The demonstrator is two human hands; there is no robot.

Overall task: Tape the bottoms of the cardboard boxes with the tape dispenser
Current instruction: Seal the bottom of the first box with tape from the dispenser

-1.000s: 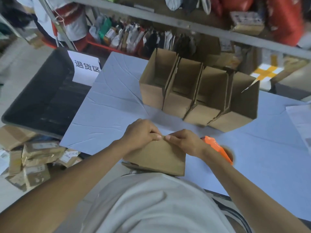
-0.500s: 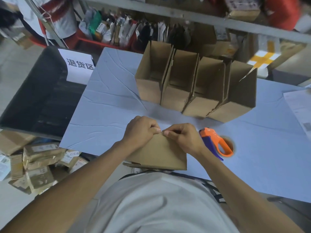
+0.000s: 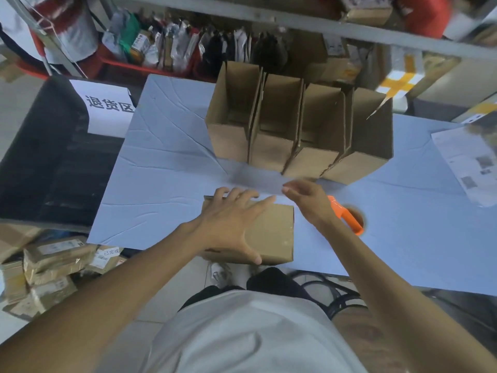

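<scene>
Fingers of the left hand (image 3: 231,224) lie spread and flat on top of a cardboard box (image 3: 271,232) at the near edge of the table (image 3: 166,179), pressing it down, thumb at the box's near side. Just to its right the right hand (image 3: 306,200) hangs above the table with fingers loosely bent — whether it pinches anything I cannot tell. Partly hidden behind that wrist lies the orange tape dispenser (image 3: 347,216), right of the box. Further up the frame four open boxes (image 3: 295,125) stand in a touching row — mouths up. A black bin (image 3: 40,157) with a white sign (image 3: 107,106) fills the left; taped parcels (image 3: 51,265) lie at lower left.
</scene>
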